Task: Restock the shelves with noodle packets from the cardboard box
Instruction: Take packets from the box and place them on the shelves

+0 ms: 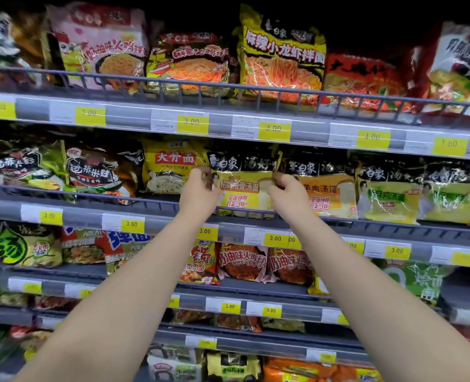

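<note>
From the head camera, we reach both arms up and forward; our left hand [199, 186] and right hand [286, 188] pinch the side edges of a yellow noodle packet [243, 188], standing upright, face outward, on the second shelf [156, 206].

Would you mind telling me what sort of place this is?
Most likely a grocery store aisle: tiered shelves stocked with noodle packets, and yellow price tags along each shelf edge.

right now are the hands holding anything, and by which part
Both grip one black-topped yellow noodle packet on the second shelf: left hand at its upper left edge, right hand at its upper right edge.
</note>
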{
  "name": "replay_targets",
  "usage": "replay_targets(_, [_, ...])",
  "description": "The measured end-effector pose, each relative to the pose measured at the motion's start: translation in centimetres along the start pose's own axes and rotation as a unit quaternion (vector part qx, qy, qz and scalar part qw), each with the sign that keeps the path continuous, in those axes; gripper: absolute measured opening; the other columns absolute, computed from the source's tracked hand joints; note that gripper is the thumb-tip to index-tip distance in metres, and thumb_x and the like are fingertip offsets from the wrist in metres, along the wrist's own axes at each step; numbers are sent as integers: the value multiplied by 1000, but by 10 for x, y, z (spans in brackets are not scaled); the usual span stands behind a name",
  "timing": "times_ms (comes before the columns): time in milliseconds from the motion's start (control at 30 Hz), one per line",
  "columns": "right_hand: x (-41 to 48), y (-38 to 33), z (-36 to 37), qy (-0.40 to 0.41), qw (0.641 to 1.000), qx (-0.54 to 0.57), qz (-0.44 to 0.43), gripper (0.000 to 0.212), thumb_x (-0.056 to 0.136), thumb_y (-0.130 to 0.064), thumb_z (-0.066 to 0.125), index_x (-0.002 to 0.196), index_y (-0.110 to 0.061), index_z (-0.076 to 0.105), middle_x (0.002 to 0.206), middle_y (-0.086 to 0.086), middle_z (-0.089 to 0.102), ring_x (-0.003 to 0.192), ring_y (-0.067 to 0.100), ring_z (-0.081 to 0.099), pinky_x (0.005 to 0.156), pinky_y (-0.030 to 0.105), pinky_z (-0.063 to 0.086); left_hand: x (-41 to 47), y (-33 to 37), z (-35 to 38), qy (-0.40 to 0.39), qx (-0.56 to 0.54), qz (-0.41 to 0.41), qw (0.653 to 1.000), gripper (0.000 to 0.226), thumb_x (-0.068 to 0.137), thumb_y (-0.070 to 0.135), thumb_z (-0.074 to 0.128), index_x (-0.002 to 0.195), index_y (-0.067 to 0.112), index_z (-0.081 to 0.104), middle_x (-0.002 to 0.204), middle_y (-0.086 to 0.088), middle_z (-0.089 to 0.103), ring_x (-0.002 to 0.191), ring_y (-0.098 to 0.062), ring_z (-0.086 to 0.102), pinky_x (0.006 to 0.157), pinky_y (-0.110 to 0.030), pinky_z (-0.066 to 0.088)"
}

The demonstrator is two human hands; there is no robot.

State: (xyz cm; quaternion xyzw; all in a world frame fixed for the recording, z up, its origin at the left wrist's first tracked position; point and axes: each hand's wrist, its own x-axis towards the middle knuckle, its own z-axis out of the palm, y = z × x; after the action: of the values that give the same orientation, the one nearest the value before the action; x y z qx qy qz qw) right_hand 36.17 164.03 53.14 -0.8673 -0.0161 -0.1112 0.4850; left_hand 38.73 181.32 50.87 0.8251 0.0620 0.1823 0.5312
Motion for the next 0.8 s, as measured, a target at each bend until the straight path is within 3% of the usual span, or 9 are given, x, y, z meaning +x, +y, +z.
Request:
replay_targets(100, [-5,3,-1,-16,1000,-2,-1,45,95,-24,42,140,-18,42,142,7,47,103,15,38,87,35,37,6,0,-1,24,11,9,1000,40,90,17,59,127,18,45,107,-3,61,91,-22,60,68,-29,44])
replay_targets(167, [-8,-1,-2,-13,1000,6,7,46,97,-23,42,142,-16,39,141,7,48,117,22,47,91,38,42,8,1,-2,15,34,8,999,43,91,17,57,131,19,41,103,-6,59,77,-19,55,58,-27,40])
replay_targets(267, [-11,-6,-3,-16,1000,4,13,46,99,-20,39,144,-13,37,135,10,52,124,26,48,93,36,44,10,6,0,-22,65,-8,998,41,95,12,48,133,14,34,78,-3,50,58,-15,46,46,-28,33])
replay_targets(400, [-12,-6,-3,-12,1000,-5,19,45,99,-17,38,144,-12,36,137,9,51,128,26,44,92,33,39,13,15,4,-33,80,8,996,39,95,3,43,130,11,27,72,-3,46,61,-22,50,53,-37,45])
replay_targets(500, [-9,-2,-3,10,1000,-11,12,45,98,-18,38,143,-12,38,138,8,50,105,25,58,83,37,48,11,18,6,-53,56,12,997,39,95,2,44,129,11,27,88,-10,53,72,-26,52,68,-46,53])
replay_targets(567, [-7,1,-3,21,1000,-16,8,43,98,-18,38,141,-14,40,137,8,50,81,17,56,73,35,48,8,17,8,-53,27,9,998,38,95,1,44,129,9,27,96,-13,52,71,-20,49,56,-33,49])
replay_targets(600, [-5,2,-3,20,999,-24,8,43,98,-19,38,141,-14,41,137,7,50,77,15,54,70,33,47,7,17,8,-46,19,5,999,38,95,0,43,128,8,27,92,-11,49,69,-19,47,50,-26,45])
replay_targets(700, [0,7,-4,6,998,-55,1,44,97,-19,40,141,-17,41,138,8,49,84,21,59,64,32,47,7,16,9,-29,14,-11,999,39,95,0,43,129,6,26,74,-1,40,73,-24,47,55,-31,39])
replay_targets(800, [1,13,-9,44,995,-87,5,45,92,-19,46,137,-13,41,123,9,51,91,27,56,68,34,45,6,16,2,-15,33,-17,999,43,93,7,51,128,4,27,75,0,39,77,-26,50,65,-37,45])
